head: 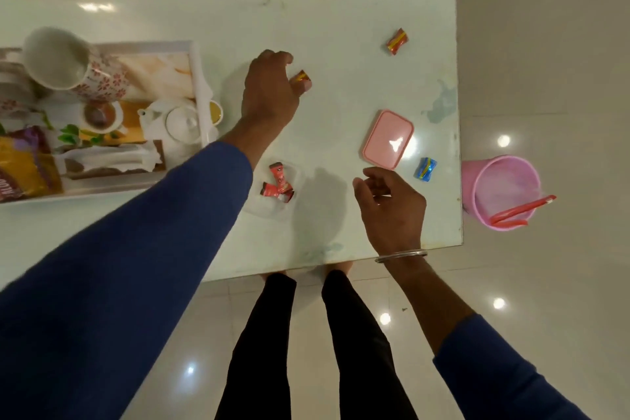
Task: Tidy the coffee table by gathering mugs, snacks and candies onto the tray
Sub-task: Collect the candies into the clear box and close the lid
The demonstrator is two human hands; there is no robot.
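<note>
We note the left hand (pixel 271 92) pinching a crinkled red-and-yellow foil candy (pixel 301 76) above the glossy pale glass tabletop (pixel 341 20), right of the white rectangular tray (pixel 199 78). The right hand (pixel 392 206) hovers loosely curled, holding nothing, near a shiny blue wrapped candy (pixel 425 169) and a smooth pink plastic lid (pixel 388 139).
</note>
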